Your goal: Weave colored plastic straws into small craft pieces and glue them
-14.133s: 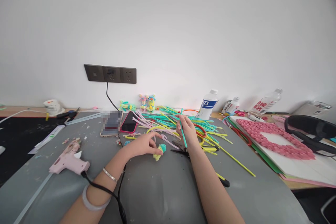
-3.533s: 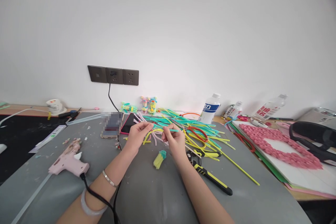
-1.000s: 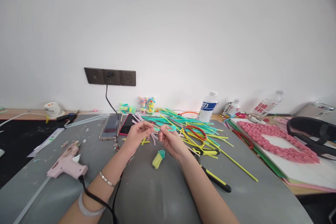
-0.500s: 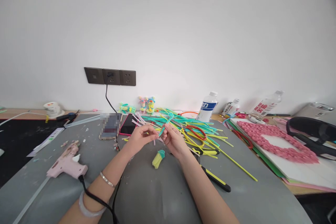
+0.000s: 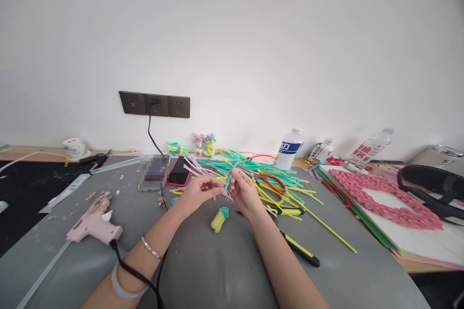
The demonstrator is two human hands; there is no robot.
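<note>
A short teal pipe cleaner [image 5: 228, 181] stands slanted between my hands, its upper end curled into a small hook. My right hand [image 5: 245, 194] pinches it between thumb and fingers. From the other side, the thumb and forefinger of my left hand [image 5: 201, 193] close on its lower end. Below them on the grey mat lies a small yellow bundle with a teal top [image 5: 219, 219], touched by neither hand. Behind my right wrist sit pliers with yellow and black handles [image 5: 300, 249], partly hidden by the forearm.
Many loose pipe cleaners [image 5: 293, 181] and orange-handled scissors [image 5: 272, 184] spread behind my hands. At left lies a pink glue gun [image 5: 94, 224], its black cord passing over my left forearm. Two phones [image 5: 179, 172], small pipe-cleaner figures [image 5: 210, 145] and a bottle [image 5: 289, 148] stand farther back.
The teal pipe cleaner went from straight to hooked at one end, then turned from level to slanted upright. Earlier, my left hand let go of the yellow bundle.
</note>
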